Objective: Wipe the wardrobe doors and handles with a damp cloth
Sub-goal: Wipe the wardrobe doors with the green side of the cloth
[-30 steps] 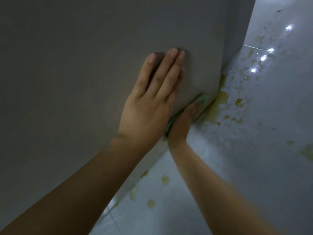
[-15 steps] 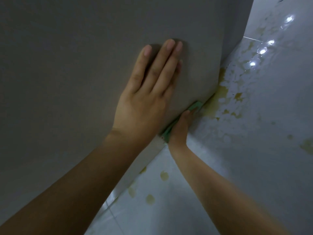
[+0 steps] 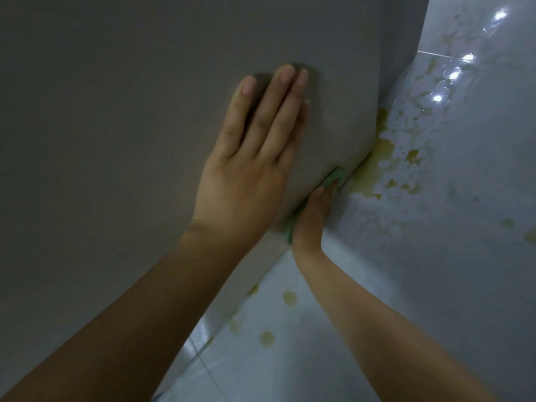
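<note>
While left hand (image 3: 246, 181) stays flat, cloth (image 3: 332, 177) unmoved.

green cloth (image 3: 332, 179) mostly hidden behind right hand (image 3: 311, 219); wardrobe door (image 3: 130, 111) cropped by frame

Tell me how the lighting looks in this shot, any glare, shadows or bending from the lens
Head view: dim overall, the grey wardrobe door flat and dark. Bright spots of glare sit on the glossy tiled floor at upper right. The left hand, flat on the door, casts a soft shadow above its fingertips. The wide lens bows the door's lower edge, where the right hand presses the green cloth.
</note>
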The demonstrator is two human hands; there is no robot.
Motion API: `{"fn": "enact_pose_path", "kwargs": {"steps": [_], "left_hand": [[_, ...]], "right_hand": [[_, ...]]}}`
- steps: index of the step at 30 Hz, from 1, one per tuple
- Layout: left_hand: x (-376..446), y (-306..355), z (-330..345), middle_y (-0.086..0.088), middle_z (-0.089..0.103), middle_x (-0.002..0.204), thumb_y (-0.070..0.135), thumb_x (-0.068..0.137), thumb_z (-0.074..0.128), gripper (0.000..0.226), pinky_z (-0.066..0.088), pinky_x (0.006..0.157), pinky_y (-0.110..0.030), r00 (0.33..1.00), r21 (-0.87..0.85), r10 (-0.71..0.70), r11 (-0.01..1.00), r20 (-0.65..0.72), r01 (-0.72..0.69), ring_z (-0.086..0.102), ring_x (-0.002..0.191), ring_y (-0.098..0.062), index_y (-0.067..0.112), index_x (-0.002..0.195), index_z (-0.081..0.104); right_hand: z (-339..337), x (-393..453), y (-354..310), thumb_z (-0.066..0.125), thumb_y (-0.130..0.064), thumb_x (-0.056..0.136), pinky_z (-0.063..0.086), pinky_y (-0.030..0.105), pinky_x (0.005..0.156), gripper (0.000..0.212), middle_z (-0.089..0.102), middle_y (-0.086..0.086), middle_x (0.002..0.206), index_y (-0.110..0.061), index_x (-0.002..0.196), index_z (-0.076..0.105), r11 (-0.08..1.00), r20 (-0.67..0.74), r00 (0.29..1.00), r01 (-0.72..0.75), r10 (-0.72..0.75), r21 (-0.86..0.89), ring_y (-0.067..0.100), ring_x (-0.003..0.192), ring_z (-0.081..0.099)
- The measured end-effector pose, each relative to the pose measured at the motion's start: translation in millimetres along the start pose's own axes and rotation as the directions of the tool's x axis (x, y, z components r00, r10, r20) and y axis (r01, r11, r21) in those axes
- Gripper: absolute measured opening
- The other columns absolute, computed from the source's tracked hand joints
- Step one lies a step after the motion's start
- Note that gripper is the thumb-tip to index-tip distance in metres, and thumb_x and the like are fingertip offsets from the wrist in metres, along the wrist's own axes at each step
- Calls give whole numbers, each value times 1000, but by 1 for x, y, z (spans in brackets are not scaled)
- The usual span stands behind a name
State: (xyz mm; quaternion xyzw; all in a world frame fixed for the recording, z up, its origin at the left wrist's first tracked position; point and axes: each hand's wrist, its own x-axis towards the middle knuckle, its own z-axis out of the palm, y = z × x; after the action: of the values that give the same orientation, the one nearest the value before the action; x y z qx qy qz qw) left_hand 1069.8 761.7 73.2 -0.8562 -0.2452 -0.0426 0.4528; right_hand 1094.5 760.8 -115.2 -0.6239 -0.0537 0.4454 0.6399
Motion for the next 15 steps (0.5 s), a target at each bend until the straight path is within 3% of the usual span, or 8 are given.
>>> {"fn": "enact_pose_path", "kwargs": {"steps": [2,3,5,7,9,11,13,15], "left_hand": [[-1,-1,0,-15,36,151,8,102,24,44,10,116,-46,1000,-31,-2,1000,6,3,34,140,-30,2,142,43],[-3,-1,-1,-15,38,150,9,102,21,45,11,116,-45,1000,-53,-7,999,6,8,35,139,-30,1,140,45],[-8,-1,-5,-15,41,148,12,103,12,52,12,116,-45,1000,-85,-16,996,20,18,38,138,-30,0,137,49],[-19,-4,-8,-14,41,148,13,103,12,52,11,118,-44,999,-70,-16,997,37,19,38,138,-29,1,137,50],[-35,-7,-9,-13,40,149,12,103,24,44,8,118,-43,1000,-39,-12,999,28,13,37,138,-27,4,138,49],[-52,-12,-13,-12,37,151,9,99,41,43,3,119,-43,999,-15,-16,1000,39,17,33,141,-26,7,141,46],[-70,-18,-19,-12,32,153,10,95,52,50,1,120,-44,998,-2,-21,1000,60,21,28,142,-25,10,144,43],[-87,-22,-25,-11,28,155,13,93,57,55,-1,120,-44,997,19,-29,999,78,28,25,143,-24,13,146,40]], "right_hand": [[-2,-5,5,16,-75,85,21,43,117,81,12,-5,160,-32,152,8,999,54,998,-29,31,-26,15,145,19],[-3,-15,5,14,-74,87,19,40,118,78,8,-4,160,-32,152,6,999,98,995,-9,14,-50,14,146,15],[1,-35,4,18,-50,101,11,36,120,61,0,1,161,-22,152,1,995,149,987,67,-56,-70,15,147,7],[5,-51,-3,21,-27,106,9,38,120,52,-3,1,160,-17,151,-2,999,147,989,27,-22,-29,15,147,6],[3,-48,-5,21,-25,106,8,39,120,52,-4,1,160,-16,150,-4,999,162,986,39,-33,-31,14,147,5],[-3,-30,0,19,-45,102,10,39,120,59,-2,0,160,-20,152,-1,995,169,984,73,-60,-71,14,147,6],[-2,-21,9,14,-74,87,15,38,120,79,3,-5,161,-29,152,5,994,156,988,29,-13,-106,11,147,9],[6,-34,23,13,-70,91,12,40,121,73,-3,-10,160,-33,152,0,990,165,986,37,-14,-137,10,147,4]]}}
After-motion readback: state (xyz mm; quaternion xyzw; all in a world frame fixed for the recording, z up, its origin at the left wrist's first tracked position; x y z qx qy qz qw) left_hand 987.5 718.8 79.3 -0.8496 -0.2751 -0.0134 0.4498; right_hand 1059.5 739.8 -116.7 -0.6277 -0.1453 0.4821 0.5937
